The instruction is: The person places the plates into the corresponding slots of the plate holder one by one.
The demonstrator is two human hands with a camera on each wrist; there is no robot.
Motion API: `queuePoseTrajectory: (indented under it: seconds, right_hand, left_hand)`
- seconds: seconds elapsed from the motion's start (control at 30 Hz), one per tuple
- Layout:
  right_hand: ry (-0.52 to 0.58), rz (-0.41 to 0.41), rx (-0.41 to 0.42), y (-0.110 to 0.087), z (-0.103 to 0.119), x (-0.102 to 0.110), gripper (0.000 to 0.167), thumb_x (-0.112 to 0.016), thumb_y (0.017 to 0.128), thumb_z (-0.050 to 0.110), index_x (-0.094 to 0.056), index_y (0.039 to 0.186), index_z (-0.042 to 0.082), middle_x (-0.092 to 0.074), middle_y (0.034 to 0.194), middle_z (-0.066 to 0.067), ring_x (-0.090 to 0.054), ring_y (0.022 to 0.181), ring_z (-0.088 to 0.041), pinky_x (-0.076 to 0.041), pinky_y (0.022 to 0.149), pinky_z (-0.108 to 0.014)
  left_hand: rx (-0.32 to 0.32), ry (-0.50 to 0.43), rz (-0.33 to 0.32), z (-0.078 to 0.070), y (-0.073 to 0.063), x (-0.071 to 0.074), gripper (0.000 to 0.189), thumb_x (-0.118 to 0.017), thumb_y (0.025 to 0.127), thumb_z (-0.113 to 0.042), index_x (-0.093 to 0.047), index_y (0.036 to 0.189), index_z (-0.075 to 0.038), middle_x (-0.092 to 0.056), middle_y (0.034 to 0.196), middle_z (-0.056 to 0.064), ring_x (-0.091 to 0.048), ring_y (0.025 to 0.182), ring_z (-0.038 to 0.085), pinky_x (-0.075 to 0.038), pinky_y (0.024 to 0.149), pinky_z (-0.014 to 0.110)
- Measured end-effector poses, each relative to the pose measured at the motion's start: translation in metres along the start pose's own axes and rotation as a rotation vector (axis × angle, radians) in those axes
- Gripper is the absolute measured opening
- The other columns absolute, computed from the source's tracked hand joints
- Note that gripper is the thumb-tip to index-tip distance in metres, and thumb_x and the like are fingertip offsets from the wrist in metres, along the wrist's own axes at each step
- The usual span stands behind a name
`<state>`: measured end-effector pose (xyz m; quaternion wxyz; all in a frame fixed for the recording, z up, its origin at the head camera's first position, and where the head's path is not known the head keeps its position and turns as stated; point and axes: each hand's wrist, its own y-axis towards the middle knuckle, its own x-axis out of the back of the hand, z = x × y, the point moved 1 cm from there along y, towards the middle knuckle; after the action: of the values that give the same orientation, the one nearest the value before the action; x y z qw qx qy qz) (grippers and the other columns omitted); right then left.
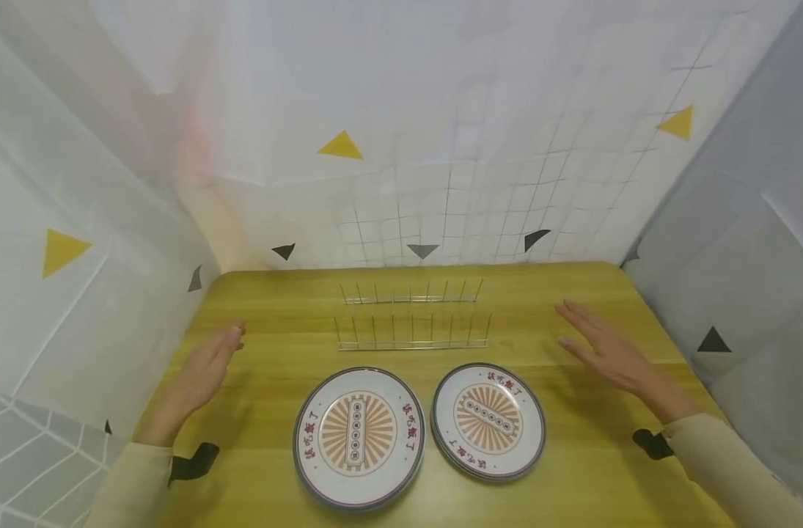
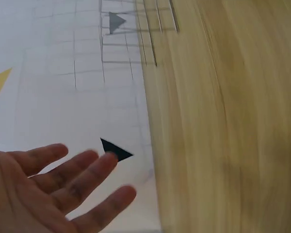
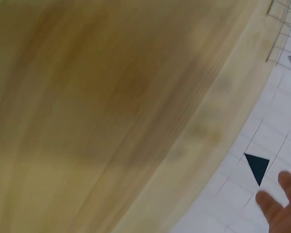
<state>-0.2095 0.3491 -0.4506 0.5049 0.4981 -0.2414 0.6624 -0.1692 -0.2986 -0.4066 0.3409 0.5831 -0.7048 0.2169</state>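
Note:
Two groups of round white plates with dark rims and red lettering lie on the table in the head view. The left plate (image 1: 322,469) is the larger; the right plates (image 1: 529,440) are smaller, with a second rim peeking out beneath. Behind them stands a wire plate rack (image 1: 412,345) with two rows of upright prongs. My left hand (image 1: 203,370) hovers left of the rack, fingers extended and holding nothing; the left wrist view shows its palm and spread fingers (image 2: 82,187). To the right of the rack, my right hand (image 1: 602,348) is held out with straight fingers, also holding nothing.
The wooden table (image 1: 262,308) has rounded far corners. A pale wall sheet (image 1: 276,198) with grid lines and coloured triangles rises behind it, and similar sheets flank both sides. A dark curved mark (image 1: 195,462) shows beside the left sleeve (image 1: 133,484).

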Motion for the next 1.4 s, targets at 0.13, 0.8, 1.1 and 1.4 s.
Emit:
queuePoseTrajectory:
  seconds: [0.13, 0.8, 1.1, 1.4]
  right_hand:
    - [0.161, 0.05, 0.03, 0.014, 0.006, -0.01, 0.062, -0.052, 0.102, 0.027, -0.025, 0.156, 0.013, -0.021, 0.161, -0.019, -0.022, 0.143, -0.05, -0.021, 0.108, -0.073]
    - [0.337, 0.241, 0.105, 0.094, 0.028, -0.071, 0.066, -0.055, 0.101, 0.03, -0.023, 0.157, 0.018, -0.041, 0.15, -0.022, -0.053, 0.126, -0.045, -0.048, 0.099, -0.058]
    - [0.223, 0.256, 0.056, 0.101, 0.04, -0.076, 0.066, -0.058, 0.099, 0.031, -0.026, 0.156, 0.017, -0.055, 0.139, -0.02, -0.062, 0.116, -0.039, -0.049, 0.098, -0.057]
    - [0.146, 0.238, 0.098, 0.104, 0.04, -0.08, 0.06, -0.058, 0.1, 0.024, -0.033, 0.152, 0.01, -0.064, 0.126, -0.021, -0.064, 0.112, -0.036, -0.053, 0.094, -0.052]
  left_hand:
    - [0.017, -0.209, 0.105, 0.004, 0.0, -0.011, 0.061, -0.012, 0.109, -0.037, -0.034, 0.146, 0.007, -0.05, 0.137, 0.028, -0.053, 0.12, 0.048, -0.049, 0.097, 0.055]
    - [0.191, -0.594, 0.621, 0.032, -0.023, -0.068, 0.072, -0.005, 0.106, -0.045, -0.033, 0.147, 0.007, -0.064, 0.121, 0.022, -0.065, 0.105, 0.037, -0.058, 0.084, 0.048]
    - [0.167, -0.553, 0.666, 0.027, -0.029, -0.092, 0.064, -0.047, 0.104, -0.029, -0.02, 0.154, 0.0, -0.06, 0.124, 0.026, -0.066, 0.093, 0.027, -0.058, 0.081, 0.039]
    - [0.096, -0.49, 0.666, 0.023, -0.032, -0.1, 0.085, -0.062, 0.096, -0.023, -0.006, 0.158, -0.008, -0.048, 0.135, 0.026, -0.061, 0.095, 0.023, -0.058, 0.07, 0.038]
